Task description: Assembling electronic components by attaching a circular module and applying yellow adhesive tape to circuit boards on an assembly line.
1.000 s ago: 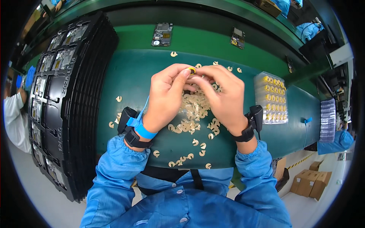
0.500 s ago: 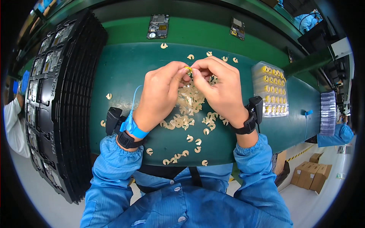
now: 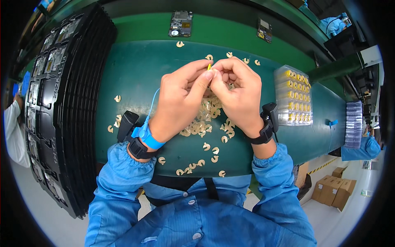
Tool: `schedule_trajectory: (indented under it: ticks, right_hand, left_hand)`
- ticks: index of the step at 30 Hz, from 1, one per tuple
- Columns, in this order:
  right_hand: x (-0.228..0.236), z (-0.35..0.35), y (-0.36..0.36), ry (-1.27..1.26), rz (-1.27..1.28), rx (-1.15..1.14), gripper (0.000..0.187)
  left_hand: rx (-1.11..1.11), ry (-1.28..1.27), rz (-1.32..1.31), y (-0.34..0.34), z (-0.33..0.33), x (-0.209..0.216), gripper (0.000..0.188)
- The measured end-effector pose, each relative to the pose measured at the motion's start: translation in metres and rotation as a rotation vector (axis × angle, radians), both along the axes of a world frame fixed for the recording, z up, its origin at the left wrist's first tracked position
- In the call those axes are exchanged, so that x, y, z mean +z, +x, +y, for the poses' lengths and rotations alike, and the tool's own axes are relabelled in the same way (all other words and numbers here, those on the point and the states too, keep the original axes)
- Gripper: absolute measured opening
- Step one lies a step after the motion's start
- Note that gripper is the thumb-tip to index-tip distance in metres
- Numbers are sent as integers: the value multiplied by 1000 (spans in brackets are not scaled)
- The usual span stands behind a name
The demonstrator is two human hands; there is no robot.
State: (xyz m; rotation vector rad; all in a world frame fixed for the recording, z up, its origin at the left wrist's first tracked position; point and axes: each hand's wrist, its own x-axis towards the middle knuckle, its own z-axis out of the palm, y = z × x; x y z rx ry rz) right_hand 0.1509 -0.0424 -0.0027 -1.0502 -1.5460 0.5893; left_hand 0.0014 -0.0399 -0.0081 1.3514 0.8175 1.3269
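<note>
My left hand (image 3: 177, 98) and right hand (image 3: 239, 94) meet fingertip to fingertip above the middle of the green mat (image 3: 135, 78). Between them they pinch a small yellow disc-like part (image 3: 209, 66), turned nearly edge-on. The fingers cover much of it. Below my hands lies a pile of cream C-shaped pieces (image 3: 205, 113), some under a shiny clear film. Single notched pieces of the same kind (image 3: 200, 163) are scattered nearer me and along the far side. Around my left wrist sits a blue strap (image 3: 150, 142) with a cord.
At the left stands a tall stack of black trays (image 3: 78, 111) holding circuit boards. A clear plastic tray (image 3: 281, 108) with rows of yellow round parts sits on the right. Two circuit boards (image 3: 175, 24) lie on the far green ledge. Cardboard boxes (image 3: 329, 189) stand on the floor.
The yellow part has turned from showing its curved rim to nearly edge-on and upright. Both hands have shifted slightly right and up in view, still pinching it.
</note>
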Motion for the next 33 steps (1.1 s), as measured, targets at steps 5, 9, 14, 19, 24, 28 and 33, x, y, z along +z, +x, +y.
schedule_trajectory:
  ticks: [5, 9, 14, 19, 24, 28, 33]
  right_hand:
    - [3, -2, 0, 0, -30, -17, 7]
    - [4, -4, -3, 11, 43, -7, 7]
    - [8, -9, -4, -2, 193, -11, 3]
    - [23, -11, 9, -332, 218, 63, 16]
    - [21, -7, 5, -474, 389, 244, 27]
    - [26, -6, 14, -659, 638, 344, 25]
    - [22, -4, 18, -780, 858, 430, 19]
  left_hand:
    - [-65, -10, -30, -5, 2, 1, 24]
    - [-83, -47, -82, -10, 3, 5, 24]
    - [-1, -21, -78, -11, 6, 7, 22]
    - [143, 238, 156, -16, 13, 6, 19]
    - [167, 391, 263, -13, 12, 4, 21]
    - [167, 419, 305, -12, 12, 6, 25]
    - [124, 412, 296, -13, 14, 6, 24]
